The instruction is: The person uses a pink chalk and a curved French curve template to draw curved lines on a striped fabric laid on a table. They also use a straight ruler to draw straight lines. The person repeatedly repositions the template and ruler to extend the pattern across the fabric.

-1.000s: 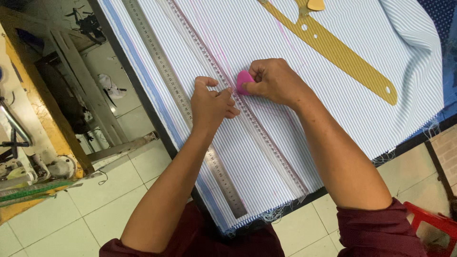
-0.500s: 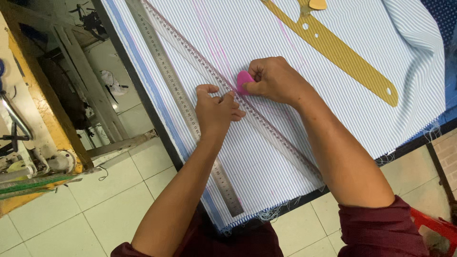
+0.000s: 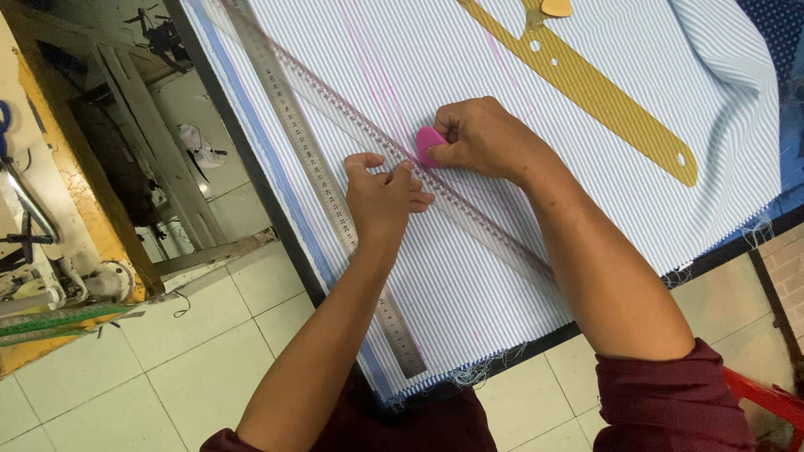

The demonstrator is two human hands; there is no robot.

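Blue-and-white striped fabric (image 3: pixel 636 59) covers the table. A clear plastic ruler (image 3: pixel 494 230) lies diagonally on it, and my left hand (image 3: pixel 383 194) presses its fingertips down on the ruler's middle. My right hand (image 3: pixel 484 138) pinches a pink piece of tailor's chalk (image 3: pixel 429 142) held against the ruler's far edge. Faint pink chalk lines (image 3: pixel 373 75) run up the cloth beyond the hands.
A steel ruler (image 3: pixel 314 172) lies along the cloth's left side near the table's dark edge (image 3: pixel 260 180). A long yellow pattern ruler (image 3: pixel 603 100) rests at the upper right. White floor tiles (image 3: pixel 126 385) and a yellow machine stand (image 3: pixel 75 184) lie to the left. A red stool (image 3: pixel 775 402) shows at the lower right.
Both hands and the chalk stay on the clear ruler. The view has shifted slightly, and my left hand's fingers have spread a little along the ruler.
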